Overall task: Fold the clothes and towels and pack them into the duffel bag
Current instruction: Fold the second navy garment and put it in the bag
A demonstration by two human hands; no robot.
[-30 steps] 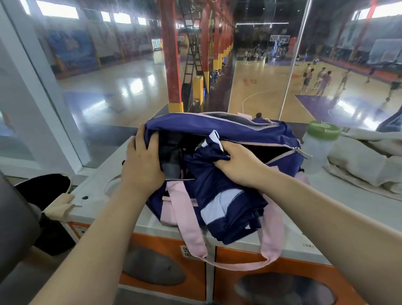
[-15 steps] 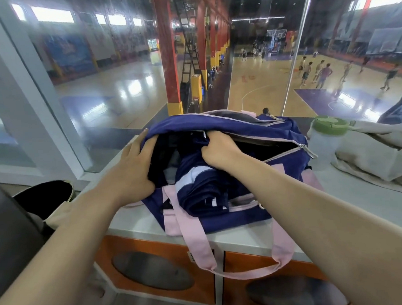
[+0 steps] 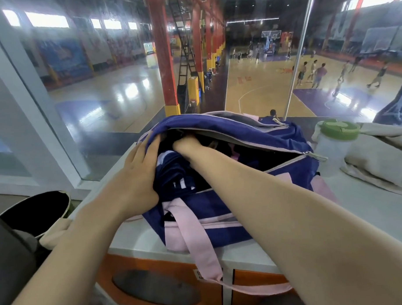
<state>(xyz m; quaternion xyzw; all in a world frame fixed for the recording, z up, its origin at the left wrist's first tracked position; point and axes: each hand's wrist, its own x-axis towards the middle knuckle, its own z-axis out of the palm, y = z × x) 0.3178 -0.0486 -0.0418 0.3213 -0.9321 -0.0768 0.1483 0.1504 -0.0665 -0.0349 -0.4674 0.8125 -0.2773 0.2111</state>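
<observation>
The navy duffel bag [image 3: 220, 211] with pink straps lies unzipped on a white counter [image 3: 368, 215]. A folded navy garment with white panels [image 3: 173, 173] sits in the bag's mouth, mostly inside. My left hand [image 3: 134, 177] rests flat on the bag's left end beside the garment, its fingertips tucked under the raised top flap. My right hand [image 3: 186, 143] reaches deep into the opening, fingers curled down at the garment's far end; the fingertips are hidden in the dark interior.
A clear bottle with a green lid [image 3: 332, 145] stands right of the bag, touching a heap of beige cloth [image 3: 378, 159]. A glass wall runs just behind the counter. A dark tote [image 3: 35, 210] sits lower left. Orange locker fronts [image 3: 154, 288] are below.
My right hand has pushed the navy garment from hanging over the bag's front edge into the opening. My left hand stayed at the bag's left rim, its fingers now flatter.
</observation>
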